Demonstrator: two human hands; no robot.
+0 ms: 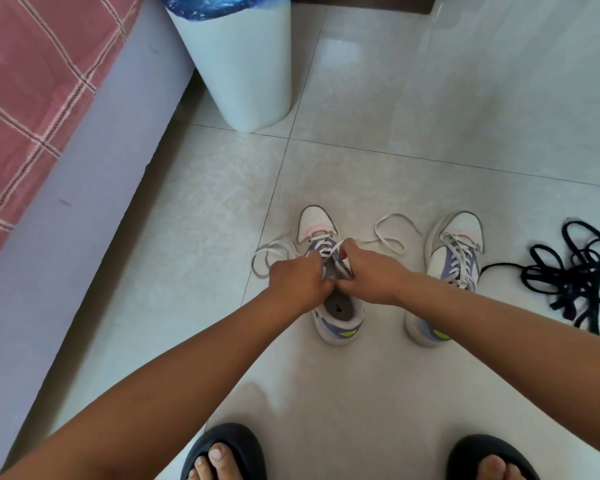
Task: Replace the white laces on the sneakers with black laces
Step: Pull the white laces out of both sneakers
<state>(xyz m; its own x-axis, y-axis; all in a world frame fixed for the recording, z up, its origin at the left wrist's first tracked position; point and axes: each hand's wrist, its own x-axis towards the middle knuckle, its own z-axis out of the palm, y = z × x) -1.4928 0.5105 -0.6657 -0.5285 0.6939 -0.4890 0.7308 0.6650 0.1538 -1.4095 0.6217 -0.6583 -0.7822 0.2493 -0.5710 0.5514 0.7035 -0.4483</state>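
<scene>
Both hands meet over the left sneaker (pixel 329 271) at frame centre, lower middle. Left hand (pixel 296 284) is curled closed over the shoe's tongue area; fingertips are hidden under the hand, so exactly what they pinch can't be told, though white lace (pixel 326 244) runs right up to them. Right hand (pixel 364 271) is also closed, knuckles up, fingers pinched down at the white lace crossings; the grip point itself is hidden. Loose lace ends loop out on the floor (pixel 395 98) on both sides of the shoe, one loop left, one loop upper right. The shoe's middle is covered by the hands; only the toe cap, a few upper lace rows and the open heel show.

Right sneaker (pixel 456 258) stands just right, apart from the hands, white laces in place; its heel section is partly cut by the right forearm. Black laces (pixel 575 271) lie in a tangled pile at the right edge, one strand reaching up beside the right sneaker; how many can't be told, and the pile is clipped by the frame edge.

Upper centre: white bin (pixel 243 64) with a blue liner, top cut off. Left: bed (pixel 32 98) with pink checked cover. Bottom edge: two feet in dark slippers (pixel 229 445), cropped.
</scene>
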